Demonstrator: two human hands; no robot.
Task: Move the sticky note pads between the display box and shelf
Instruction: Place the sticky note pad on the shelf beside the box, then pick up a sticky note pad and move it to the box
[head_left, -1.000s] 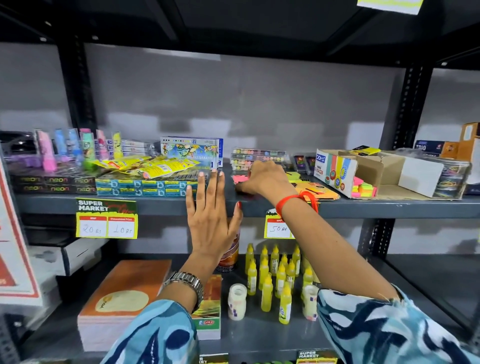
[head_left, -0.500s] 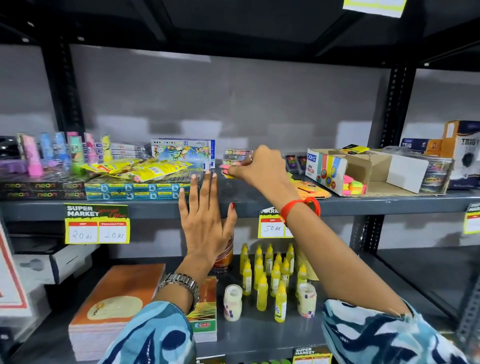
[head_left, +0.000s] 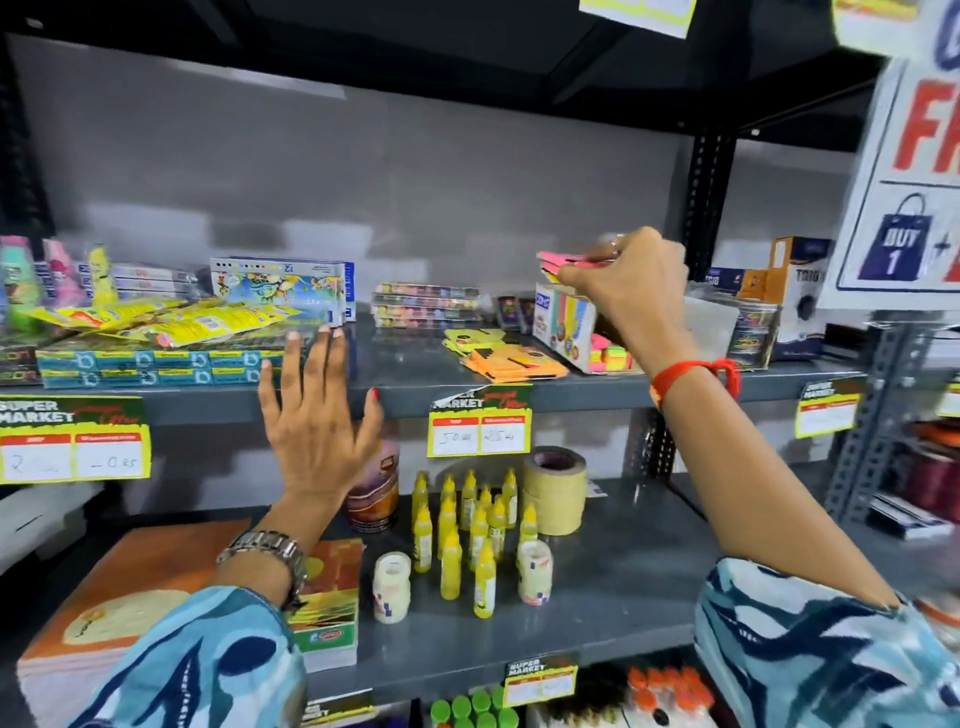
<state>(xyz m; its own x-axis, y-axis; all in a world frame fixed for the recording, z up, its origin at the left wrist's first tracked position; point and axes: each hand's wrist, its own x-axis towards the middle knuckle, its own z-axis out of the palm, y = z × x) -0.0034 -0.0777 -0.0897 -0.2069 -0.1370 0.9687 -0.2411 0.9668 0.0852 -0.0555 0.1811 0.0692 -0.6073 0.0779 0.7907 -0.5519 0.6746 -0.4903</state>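
Note:
My right hand (head_left: 631, 278) is shut on a pink sticky note pad (head_left: 558, 260), held in the air just above the left end of the open cardboard display box (head_left: 563, 319). Neon pink, yellow and green pads (head_left: 613, 358) lie inside the box at its front. Several yellow and orange pads (head_left: 506, 356) lie loose on the grey shelf (head_left: 405, 371) to the left of the box. My left hand (head_left: 314, 415) is open, fingers spread, flat against the shelf's front edge, holding nothing.
Blue boxes (head_left: 150, 364) with yellow packets on top fill the shelf's left side. A crayon box (head_left: 283, 286) and stacked cases (head_left: 426, 304) stand behind. Glue bottles (head_left: 467, 525), tape rolls (head_left: 556, 488) and notebooks (head_left: 119, 597) sit on the lower shelf. A promotion sign (head_left: 904, 171) hangs at right.
My right hand picked up the pink pad from the loose pile on the shelf and carried it up and to the right, over the display box. My left hand stayed on the shelf edge.

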